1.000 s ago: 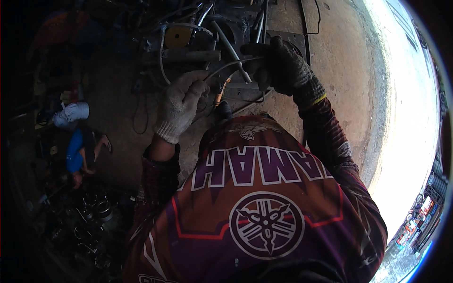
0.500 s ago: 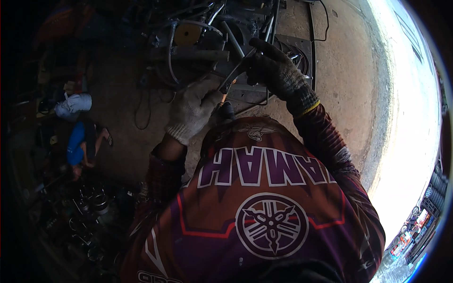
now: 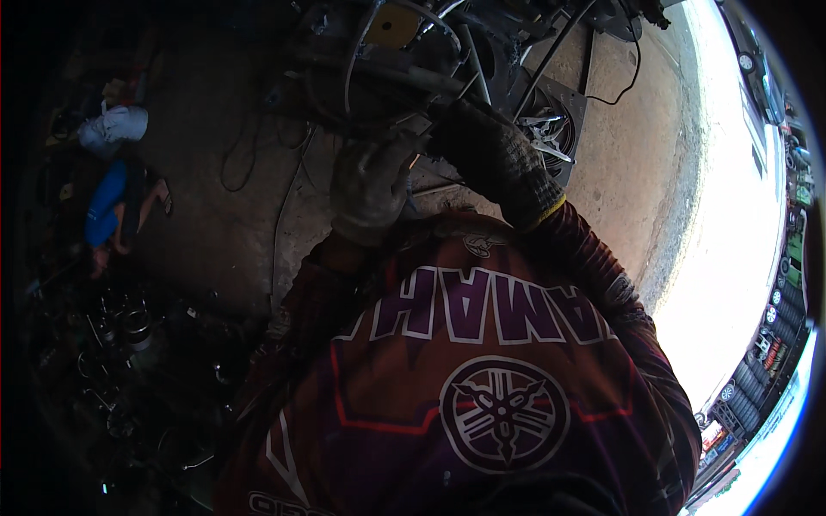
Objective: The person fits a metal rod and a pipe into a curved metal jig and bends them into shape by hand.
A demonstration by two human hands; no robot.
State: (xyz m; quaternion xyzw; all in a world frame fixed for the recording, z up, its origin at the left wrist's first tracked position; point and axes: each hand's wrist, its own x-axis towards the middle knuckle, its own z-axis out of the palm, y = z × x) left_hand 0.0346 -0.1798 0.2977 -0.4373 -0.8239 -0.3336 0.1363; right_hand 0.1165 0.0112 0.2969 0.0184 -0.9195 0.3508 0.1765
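My left hand (image 3: 370,181), in a grey knit work glove, is closed in front of my chest. A small orange-lit bit shows at its fingertips, but what it grips is in shadow. My right hand (image 3: 492,155), in a darker glove with a yellow cuff edge, is closed close beside it. A thin metal strip (image 3: 469,86) sticks up past the right fingers, its lower part hidden by the gloves. Just beyond both hands lies a dark metal frame (image 3: 404,73) with a curved bar and a tan disc (image 3: 391,26).
Locking pliers (image 3: 549,138) lie on a dark square plate (image 3: 575,112) right of my right hand. A black cable (image 3: 635,69) runs across the floor. A person in a blue top (image 3: 105,202) is at the left. Dark metal parts (image 3: 129,327) crowd the lower left.
My hands have drawn closer together, the right one lower and nearer the left. The strip between them is now mostly covered. The view has shifted, so the surroundings sit differently.
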